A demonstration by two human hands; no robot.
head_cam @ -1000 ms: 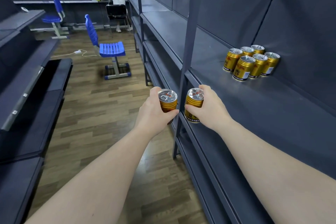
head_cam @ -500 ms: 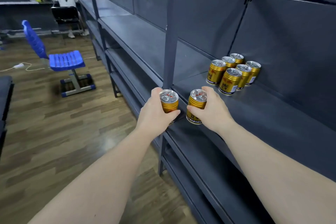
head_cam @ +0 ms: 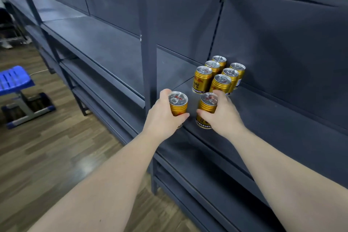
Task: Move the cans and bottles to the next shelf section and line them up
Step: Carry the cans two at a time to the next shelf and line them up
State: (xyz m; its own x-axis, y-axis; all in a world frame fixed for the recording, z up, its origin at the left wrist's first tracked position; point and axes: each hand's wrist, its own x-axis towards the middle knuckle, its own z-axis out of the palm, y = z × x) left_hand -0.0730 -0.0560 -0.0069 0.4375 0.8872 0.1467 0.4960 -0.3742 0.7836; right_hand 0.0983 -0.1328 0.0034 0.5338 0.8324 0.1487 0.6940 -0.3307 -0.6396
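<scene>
Dark grey metal shelving is seen along the right of an aisle floored in brown wood-look planks, with a blue plastic chair at nine o'clock and a grey steel upright post dividing one shelf section from the next. On the flat grey shelf board right of that post, at one o'clock from the hands, six gold cans with ribbed sides and silver pull-tab lids are stood upright in two rows of three, running away toward the back panel. Two more cans of the same kind are held, lids up and long axes vertical. The left-hand can is wrapped by the fingers and thumb of the left hand just in front of the post, over the board's front edge. The right-hand can is gripped round its side by the curled fingers of the right hand, at six o'clock from the nearest can of the right row and just beside it. Whether its base is already set on the board cannot be told from this angle. The right hand is judged the nearer to the rows, so its can would be placed first. The left-hand can would then be carried toward two o'clock, to the near end of the left row.
</scene>
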